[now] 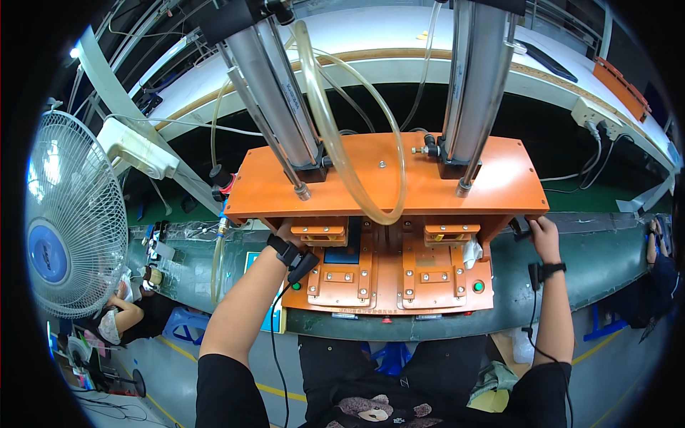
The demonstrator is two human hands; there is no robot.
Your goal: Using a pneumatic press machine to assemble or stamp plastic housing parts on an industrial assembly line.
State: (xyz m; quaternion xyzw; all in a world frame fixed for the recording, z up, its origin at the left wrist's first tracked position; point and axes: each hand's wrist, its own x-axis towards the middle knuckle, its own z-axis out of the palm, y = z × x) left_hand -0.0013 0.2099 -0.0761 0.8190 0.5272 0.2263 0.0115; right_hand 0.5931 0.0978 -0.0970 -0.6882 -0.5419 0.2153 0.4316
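Note:
An orange twin press (382, 171) stands on the bench before me, with two clear-barrelled cylinders on top and two fixture plates below. My left hand (287, 232) reaches in at the press's left side, beside the left pressing block (319, 234); its fingers are hidden under the top plate. A dark flat panel (342, 255) lies in the left fixture (341, 284). Beyond the press's right side, my right hand (546, 238) is closed at the edge of a small dark piece (520, 229), whose kind I cannot make out. The right fixture (433, 284) holds no visible panel.
A fan (71, 214) stands at the far left. Green buttons (478, 287) flank the fixtures. A loose air hose (342, 157) hangs over the press. Cables run from my wrist straps. Other people sit along the green belt (585, 260) at both sides.

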